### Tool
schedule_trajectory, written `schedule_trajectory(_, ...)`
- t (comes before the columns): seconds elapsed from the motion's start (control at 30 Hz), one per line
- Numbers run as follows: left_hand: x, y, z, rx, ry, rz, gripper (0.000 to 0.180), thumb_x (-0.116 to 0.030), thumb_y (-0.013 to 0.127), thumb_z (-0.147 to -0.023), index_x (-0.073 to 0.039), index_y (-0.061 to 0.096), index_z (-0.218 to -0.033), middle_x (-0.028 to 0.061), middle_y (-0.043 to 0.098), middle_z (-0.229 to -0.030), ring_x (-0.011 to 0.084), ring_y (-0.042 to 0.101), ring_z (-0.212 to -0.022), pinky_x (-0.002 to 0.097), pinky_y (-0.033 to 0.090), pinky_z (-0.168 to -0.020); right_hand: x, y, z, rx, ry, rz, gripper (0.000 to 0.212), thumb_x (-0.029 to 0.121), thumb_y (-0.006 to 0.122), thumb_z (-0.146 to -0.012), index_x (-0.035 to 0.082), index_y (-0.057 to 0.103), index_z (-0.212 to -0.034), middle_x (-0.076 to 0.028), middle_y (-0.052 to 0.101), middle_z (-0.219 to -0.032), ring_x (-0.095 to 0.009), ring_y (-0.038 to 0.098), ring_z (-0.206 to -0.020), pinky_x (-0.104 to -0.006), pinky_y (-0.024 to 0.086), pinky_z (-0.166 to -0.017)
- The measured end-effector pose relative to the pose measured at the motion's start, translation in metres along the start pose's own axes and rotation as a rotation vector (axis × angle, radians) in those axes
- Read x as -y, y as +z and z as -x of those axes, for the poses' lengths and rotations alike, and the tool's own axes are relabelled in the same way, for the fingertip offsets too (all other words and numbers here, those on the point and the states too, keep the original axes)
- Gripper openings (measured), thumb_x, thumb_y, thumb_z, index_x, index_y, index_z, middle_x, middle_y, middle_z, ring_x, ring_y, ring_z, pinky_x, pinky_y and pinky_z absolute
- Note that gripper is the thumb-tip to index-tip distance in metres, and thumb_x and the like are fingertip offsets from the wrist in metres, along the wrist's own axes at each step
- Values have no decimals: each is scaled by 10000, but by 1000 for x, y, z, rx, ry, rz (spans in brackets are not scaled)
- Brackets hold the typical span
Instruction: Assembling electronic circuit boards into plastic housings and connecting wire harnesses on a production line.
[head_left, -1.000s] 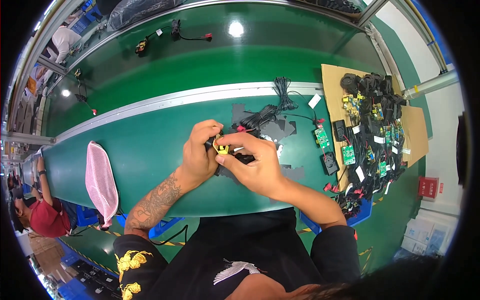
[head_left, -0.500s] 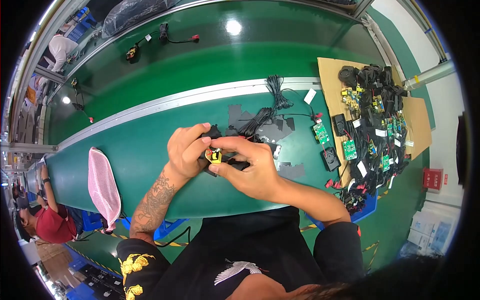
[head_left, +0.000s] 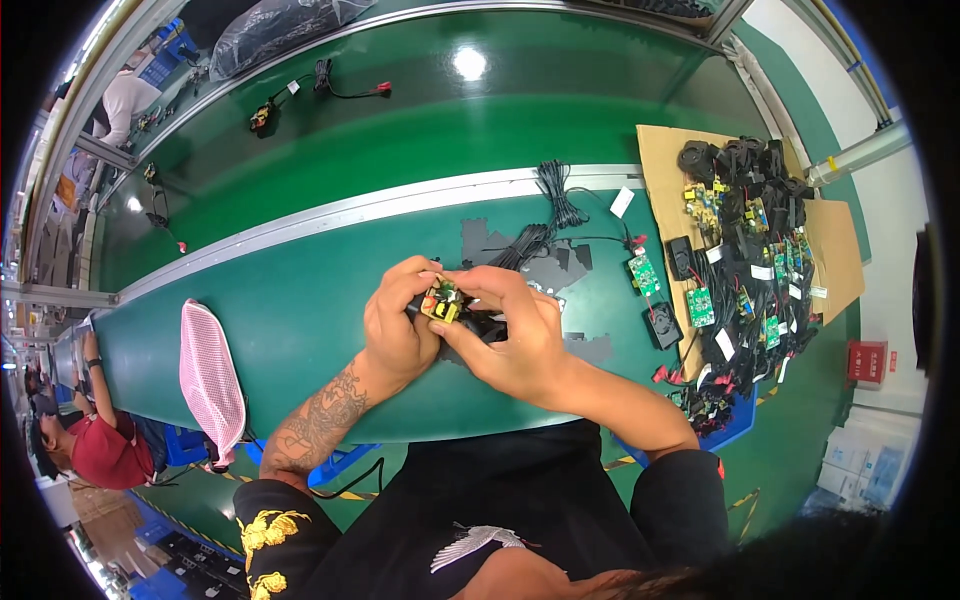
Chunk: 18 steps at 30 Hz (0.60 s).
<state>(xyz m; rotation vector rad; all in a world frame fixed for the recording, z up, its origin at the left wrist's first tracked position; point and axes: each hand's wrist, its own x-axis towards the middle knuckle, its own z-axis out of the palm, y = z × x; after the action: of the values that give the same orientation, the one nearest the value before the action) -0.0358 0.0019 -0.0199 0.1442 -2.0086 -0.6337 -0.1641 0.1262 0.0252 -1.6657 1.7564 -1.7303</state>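
Between my two hands is a small circuit board [head_left: 441,304] with a yellow block-shaped component, tilted so its component side shows. My left hand [head_left: 398,325] is closed around its left side, fingertips on the top edge. My right hand [head_left: 520,340] pinches it from the right, with the thumb at the lower edge and the index finger along the top. Some black material shows under my right fingers, but I cannot make out what it is. Just beyond my hands lie a bundled black cable [head_left: 524,247] and several flat dark grey cut sheets [head_left: 565,265].
On the right, a cardboard sheet [head_left: 655,160] bears a heap of boards, black housings and cables. Beside it lie a green board [head_left: 643,277] and a black housing [head_left: 663,325]. A pink mesh chair back [head_left: 210,375] touches the bench's left side. A metal rail [head_left: 400,200] crosses behind.
My hands have drawn closer together, the left shifting right. The circuit board has turned, and more of its component side now shows.
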Motion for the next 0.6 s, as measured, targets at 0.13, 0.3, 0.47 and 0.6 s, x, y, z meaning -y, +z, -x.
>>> schedule_trajectory(0.13,1,-1,0,28,-22,13,531,204,597,-799,18,517,-1290,246,683,-1122,386,746,-971,435,640,-828,0,-1,-3,-31,-76,55,495,51,900,-831,-22,640,-1247,-169,799,-1112,-277,811,-946,-350,672,-817)
schedule_trajectory(0.3,5,1,5,109,-45,75,636,196,585,-823,21,429,-1414,275,626,-1255,405,698,-1109,467,603,-950,-4,-1,-7,-6,-62,62,379,38,894,-788,-1,771,-1144,-176,804,-1126,-327,805,-952,-374,652,-798)
schedule_trajectory(0.47,0,1,7,275,-161,238,856,147,602,-821,-18,206,-1562,333,398,-1478,461,492,-1371,551,438,-1154,-4,-2,-6,21,20,65,336,29,881,-798,1,780,-1117,-178,804,-1136,-334,799,-987,-399,645,-843)
schedule_trajectory(0.6,-3,1,12,325,-199,286,945,120,623,-801,-33,114,-1582,343,293,-1539,469,411,-1437,580,365,-1203,-12,1,-7,44,-3,117,339,37,869,-806,10,784,-1133,-155,809,-1142,-362,769,-1093,-431,624,-926)
